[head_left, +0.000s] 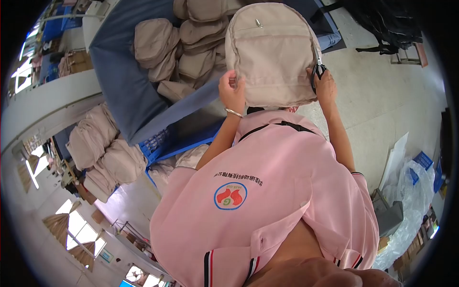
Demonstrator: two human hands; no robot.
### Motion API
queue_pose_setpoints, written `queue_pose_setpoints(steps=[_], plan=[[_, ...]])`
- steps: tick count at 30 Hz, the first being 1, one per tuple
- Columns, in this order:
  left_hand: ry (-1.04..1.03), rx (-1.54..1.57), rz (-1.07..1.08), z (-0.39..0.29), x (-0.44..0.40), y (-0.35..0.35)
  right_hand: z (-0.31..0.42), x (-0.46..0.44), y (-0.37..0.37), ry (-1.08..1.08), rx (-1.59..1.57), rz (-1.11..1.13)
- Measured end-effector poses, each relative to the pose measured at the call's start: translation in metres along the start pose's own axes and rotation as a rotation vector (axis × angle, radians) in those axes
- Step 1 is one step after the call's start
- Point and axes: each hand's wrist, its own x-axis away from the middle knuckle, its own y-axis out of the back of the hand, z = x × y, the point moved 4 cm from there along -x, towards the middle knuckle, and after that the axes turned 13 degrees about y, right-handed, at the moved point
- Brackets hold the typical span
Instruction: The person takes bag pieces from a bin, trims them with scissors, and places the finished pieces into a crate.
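Observation:
A beige backpack is held upright in front of me at waist height, its front pocket and small zipper pull facing me. My left hand is closed on its lower left side, fingers curled at the fabric. My right hand grips a pair of scissors with black handles. The scissors' metal tips point up along the bag's right edge. That hand also rests against the backpack's lower right side; part of its fingers is hidden behind the bag.
Several beige backpacks lie piled inside a large blue-lined bin ahead on the left. More beige bags are stacked farther left by a blue plastic crate. Black bags sit at upper right. Clear plastic wrap lies at right.

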Motion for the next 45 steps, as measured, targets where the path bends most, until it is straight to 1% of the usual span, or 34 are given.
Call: queue_pose_setpoints(steps=[1, 2, 4, 5, 7, 11, 14, 17, 19, 20, 23, 25, 26, 29, 31, 32, 33, 35, 36, 39, 40, 42, 43, 45], plan=[[0.145, 0.09, 0.038, 0.011, 0.0, -0.005, -0.001, -0.002, -0.001, 0.019, 0.003, -0.014], [0.1, 0.069, 0.0, 0.014, 0.002, -0.009, -0.001, -0.004, -0.001, 0.047, 0.0, -0.034], [0.12, 0.043, -0.03, 0.019, 0.0, -0.013, 0.001, -0.011, 0.002, 0.108, -0.005, -0.077], [0.13, 0.031, -0.047, 0.02, -0.001, -0.014, 0.001, -0.014, 0.003, 0.099, -0.018, -0.064], [0.165, 0.023, -0.017, 0.012, -0.01, -0.014, 0.006, -0.022, 0.009, 0.082, -0.044, -0.036], [0.184, -0.065, 0.095, 0.021, -0.041, -0.019, -0.012, -0.033, 0.004, 0.141, -0.164, -0.16], [0.143, 0.04, 0.07, 0.023, -0.052, -0.023, -0.006, -0.036, 0.017, 0.229, -0.186, -0.239], [-0.028, 0.067, 0.033, -0.015, -0.044, -0.012, 0.008, -0.034, 0.034, 0.331, -0.235, -0.311], [-0.169, 0.022, 0.049, -0.053, -0.037, 0.003, 0.033, -0.037, 0.061, 0.422, -0.237, -0.366], [-0.24, -0.002, 0.057, -0.075, -0.034, 0.014, 0.048, -0.036, 0.077, 0.425, -0.241, -0.287], [-0.439, -0.117, 0.184, -0.141, -0.03, 0.047, 0.087, -0.039, 0.11, 0.77, -0.474, -0.409], [-0.611, -0.209, 0.293, -0.179, -0.034, 0.066, 0.118, -0.035, 0.135, 0.871, -0.606, -0.407], [-0.695, -0.257, 0.348, -0.195, -0.035, 0.073, 0.135, -0.031, 0.152, 1.023, -0.676, -0.462], [-0.827, -0.443, 0.447, -0.228, -0.045, 0.088, 0.165, -0.022, 0.178, 1.336, -0.55, -0.538], [-0.867, -0.527, 0.5, -0.239, -0.049, 0.086, 0.169, -0.017, 0.16, 1.137, -0.841, -0.076], [-0.868, -0.564, 0.531, -0.241, -0.052, 0.081, 0.17, -0.017, 0.147, 1.126, -0.826, -0.097], [-0.87, -0.598, 0.565, -0.241, -0.057, 0.073, 0.171, -0.013, 0.134, 0.994, -0.916, -0.076], [-0.943, -0.601, 0.667, -0.225, -0.066, 0.047, 0.17, -0.012, 0.096, 0.778, -1.0, -0.022], [-0.979, -0.598, 0.723, -0.213, -0.07, 0.032, 0.169, -0.008, 0.085, 0.719, -1.037, -0.036], [-0.864, -0.755, 0.862, -0.172, -0.085, -0.011, 0.147, -0.021, 0.023, 0.572, -1.291, 0.055], [-0.885, -0.779, 0.839, -0.163, -0.089, -0.024, 0.142, -0.021, 0.016, 0.41, -1.397, 0.155], [-0.924, -0.826, 0.794, -0.152, -0.089, -0.042, 0.127, -0.025, -0.002, 0.213, -1.511, 0.199], [-0.922, -0.873, 0.722, -0.15, -0.09, -0.046, 0.121, -0.028, -0.01, 0.12, -1.567, 0.218], [-0.914, -0.963, 0.566, -0.149, -0.092, -0.05, 0.115, -0.032, -0.014, 0.078, -1.586, 0.193]])
